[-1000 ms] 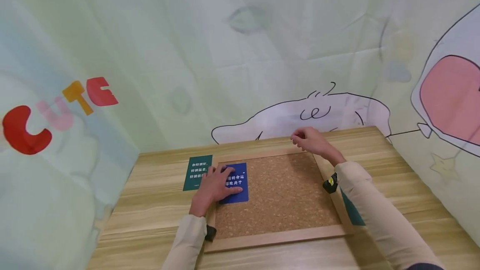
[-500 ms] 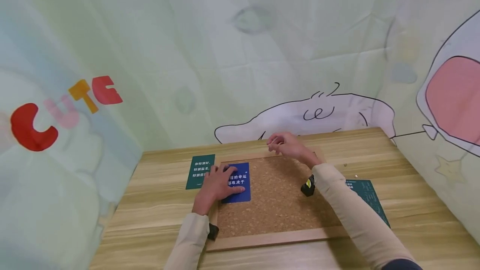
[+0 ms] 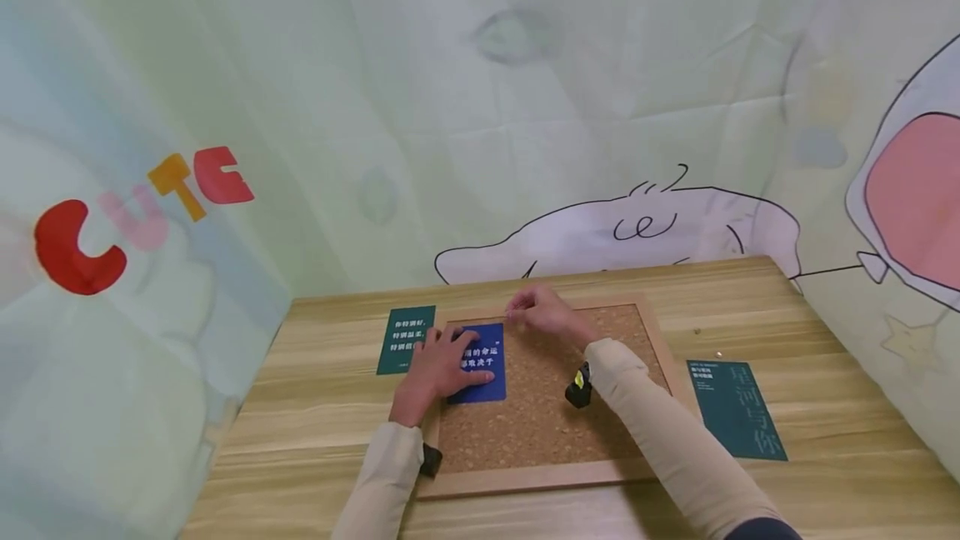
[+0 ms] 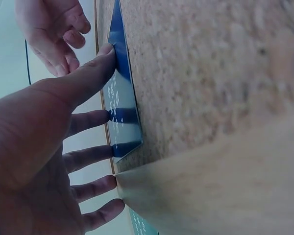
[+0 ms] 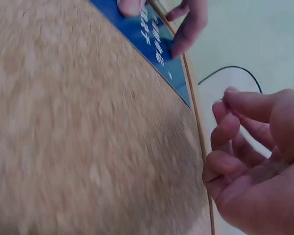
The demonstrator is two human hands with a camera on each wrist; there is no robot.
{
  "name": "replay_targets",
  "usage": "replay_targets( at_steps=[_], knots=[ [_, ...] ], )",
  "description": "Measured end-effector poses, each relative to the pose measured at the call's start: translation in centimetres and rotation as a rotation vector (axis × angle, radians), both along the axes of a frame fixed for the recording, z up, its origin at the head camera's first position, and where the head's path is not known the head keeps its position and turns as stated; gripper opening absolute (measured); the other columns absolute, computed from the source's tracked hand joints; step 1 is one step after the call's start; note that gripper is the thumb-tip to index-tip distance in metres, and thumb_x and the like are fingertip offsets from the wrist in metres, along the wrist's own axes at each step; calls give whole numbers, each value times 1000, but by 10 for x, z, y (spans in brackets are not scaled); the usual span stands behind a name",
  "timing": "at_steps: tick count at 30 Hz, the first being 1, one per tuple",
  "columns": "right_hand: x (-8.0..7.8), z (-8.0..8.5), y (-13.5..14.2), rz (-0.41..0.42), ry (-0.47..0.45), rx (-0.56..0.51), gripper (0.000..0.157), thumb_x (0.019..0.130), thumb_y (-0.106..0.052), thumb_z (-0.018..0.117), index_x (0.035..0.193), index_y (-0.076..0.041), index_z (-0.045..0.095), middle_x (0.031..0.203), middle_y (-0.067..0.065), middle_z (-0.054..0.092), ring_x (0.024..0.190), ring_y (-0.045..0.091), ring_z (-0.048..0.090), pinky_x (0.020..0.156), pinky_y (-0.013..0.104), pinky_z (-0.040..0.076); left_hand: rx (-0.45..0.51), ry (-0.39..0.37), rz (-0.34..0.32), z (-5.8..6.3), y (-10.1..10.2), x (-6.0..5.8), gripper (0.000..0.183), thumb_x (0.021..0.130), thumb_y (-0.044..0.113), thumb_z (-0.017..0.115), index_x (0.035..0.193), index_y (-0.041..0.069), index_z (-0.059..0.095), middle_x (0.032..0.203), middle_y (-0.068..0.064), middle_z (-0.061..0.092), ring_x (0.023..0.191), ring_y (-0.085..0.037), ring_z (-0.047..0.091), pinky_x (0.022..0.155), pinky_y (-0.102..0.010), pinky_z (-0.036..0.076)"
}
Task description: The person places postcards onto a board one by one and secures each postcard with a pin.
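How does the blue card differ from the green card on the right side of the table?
The blue card lies on the cork board, pressed flat by the left hand; the green card lies on the bare table, untouched. The green card looks larger, with paler lettering. Both are rectangular, printed and lying flat.

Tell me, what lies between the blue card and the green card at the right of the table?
In the head view, bare cork of the board, the right forearm crossing it, then the board's wooden frame; blue card, green card.
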State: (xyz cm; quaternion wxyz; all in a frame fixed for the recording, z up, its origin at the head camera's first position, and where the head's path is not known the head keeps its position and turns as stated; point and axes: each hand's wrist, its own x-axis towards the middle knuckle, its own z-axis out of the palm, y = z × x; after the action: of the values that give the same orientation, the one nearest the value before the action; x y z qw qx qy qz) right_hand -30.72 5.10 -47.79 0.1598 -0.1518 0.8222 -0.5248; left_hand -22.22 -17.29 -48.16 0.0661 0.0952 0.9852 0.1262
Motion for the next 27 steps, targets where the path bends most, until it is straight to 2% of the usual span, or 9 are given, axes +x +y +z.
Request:
replay_targets(
  at_steps=[6,12,15,23,27],
  knots=[
    [1,-6,-14,-80,-109,59,11,99,-17,73,96,-8,80,92,6,67,81,21,56,68,31,43,2,0,-12,1,0,-1,79,86,64,76,149,21,56,155,-14,45,137,-42,36,112,-69,31],
    [2,-8,-27,-142,-162,94,16,95,-19,78,86,-5,80,65,-2,51,59,14,45,54,27,32,28,4,-14,0,0,-1,78,86,62,76,149,20,56,156,-14,44,136,-42,36,109,-69,35],
    [2,-10,-32,-172,-173,103,17,93,-17,80,83,-4,80,57,-4,44,53,12,40,49,26,29,52,16,-16,-2,-1,-1,77,86,61,77,148,20,57,156,-14,43,136,-43,37,108,-69,36],
    [-1,-13,-36,-251,-188,146,12,92,-15,80,87,-5,81,67,-1,53,60,15,46,52,27,33,70,26,-8,-5,-2,-1,76,85,61,79,147,20,59,156,-14,44,136,-42,37,109,-67,35],
    [-4,-13,-36,-257,-210,155,12,92,-15,81,85,-5,80,64,-2,51,57,14,45,50,27,32,69,23,3,-7,-4,-1,76,85,60,79,147,20,59,155,-14,44,136,-42,37,109,-68,35]
  ],
)
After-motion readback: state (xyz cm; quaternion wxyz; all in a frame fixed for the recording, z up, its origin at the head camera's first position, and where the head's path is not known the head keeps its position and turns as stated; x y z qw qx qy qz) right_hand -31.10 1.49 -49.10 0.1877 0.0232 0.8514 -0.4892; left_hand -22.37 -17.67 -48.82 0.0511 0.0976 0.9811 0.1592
